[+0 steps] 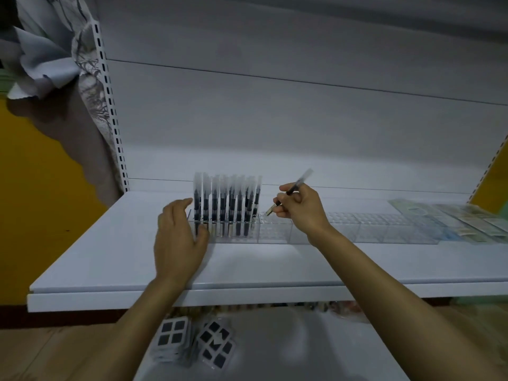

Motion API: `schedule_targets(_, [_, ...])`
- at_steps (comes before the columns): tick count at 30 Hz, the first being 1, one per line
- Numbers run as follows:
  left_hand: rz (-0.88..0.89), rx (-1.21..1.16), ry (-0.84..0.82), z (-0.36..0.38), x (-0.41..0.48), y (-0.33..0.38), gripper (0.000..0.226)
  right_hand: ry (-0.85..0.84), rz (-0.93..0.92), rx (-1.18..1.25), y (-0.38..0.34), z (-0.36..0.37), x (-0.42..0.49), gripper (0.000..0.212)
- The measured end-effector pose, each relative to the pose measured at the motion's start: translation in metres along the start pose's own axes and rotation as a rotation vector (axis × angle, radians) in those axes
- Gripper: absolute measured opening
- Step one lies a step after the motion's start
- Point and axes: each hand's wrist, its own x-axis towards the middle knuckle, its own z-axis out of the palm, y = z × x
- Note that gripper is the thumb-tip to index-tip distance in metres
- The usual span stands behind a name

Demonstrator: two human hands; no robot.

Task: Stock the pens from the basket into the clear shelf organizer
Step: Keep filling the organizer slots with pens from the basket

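Head camera looked down on a clear organizer (357,229), a long low tray of small cells lying lengthwise across a white shelf (110,257). Standing pens (228,204) with dark barrels and frosted caps filled the organizer's left-hand cells, upright and packed in close rows; the cells to their right held nothing that could be seen. The left hand (178,237) rested against the organizer's left end, its fingers loosely extended and close together beside the outermost pens, its thumb at the front wall, gripping nothing. The right hand (302,213) was above the organizer, just right of the filled cells, with thumb and fingers pinched round one pen (291,192). That pen was tilted, its pale tip pointing down and left toward the first free cells beside the standing rows, its capped end raised up and to the right; whether the tip touched the organizer could not be told. Beyond the organizer's right end, flat packets (467,218) lay on the same shelf. Below and in front of the organizer, on a lower level, sat packaged cube puzzles (192,342) with black squares. Behind and to the organizer's left rose a slotted white upright (110,105).
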Motion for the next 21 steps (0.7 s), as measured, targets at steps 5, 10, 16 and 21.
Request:
schedule_targets(5, [-0.084,0.216,-0.413,-0.010,-0.006,-0.032,0.079,-0.013,-0.016,-0.068,0.014,0.017,0.008,0.019])
schedule_targets(10, [-0.051,0.233,-0.376,-0.010,-0.005,-0.025,0.073,-0.010,-0.057,-0.362,0.008,0.023,0.022,0.010])
schedule_targets(16, [-0.057,0.202,-0.364,-0.009,-0.006,-0.028,0.071,-0.136,-0.067,-0.871,-0.016,0.034,0.047,0.024])
schedule_targets(21, [-0.041,0.175,-0.338,-0.009,-0.007,-0.028,0.067,-0.170,-0.057,-0.988,-0.026,0.038,0.052,0.024])
